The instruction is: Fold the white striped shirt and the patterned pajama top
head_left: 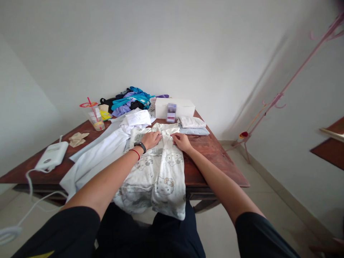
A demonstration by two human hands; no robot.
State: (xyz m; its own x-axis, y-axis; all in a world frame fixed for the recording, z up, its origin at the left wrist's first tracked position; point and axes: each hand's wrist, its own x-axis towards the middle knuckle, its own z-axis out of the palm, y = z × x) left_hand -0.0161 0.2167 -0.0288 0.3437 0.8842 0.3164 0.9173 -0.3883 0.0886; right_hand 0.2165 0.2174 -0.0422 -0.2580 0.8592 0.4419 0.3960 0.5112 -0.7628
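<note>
A white cat-print pajama top (172, 163) lies on the table in front of me, its lower end hanging over the front edge towards my lap. My left hand (151, 139), with a dark band on the wrist, rests on the upper part, fingers curled and pinching the cloth near the middle. Opposite it, my right hand (182, 142) pinches the fabric near the right edge, thumb and fingers together. A narrow gap of printed cloth separates the two hands. Fingertips are partly hidden against the fabric.
White garments (103, 147) lie left of the top; folded clothes (192, 122) sit behind right. A white box (185, 107), a heap of clothes (134, 98), a plastic cup (97, 120) with straw and a white corded device (52, 156) stand on the wooden table (217, 157).
</note>
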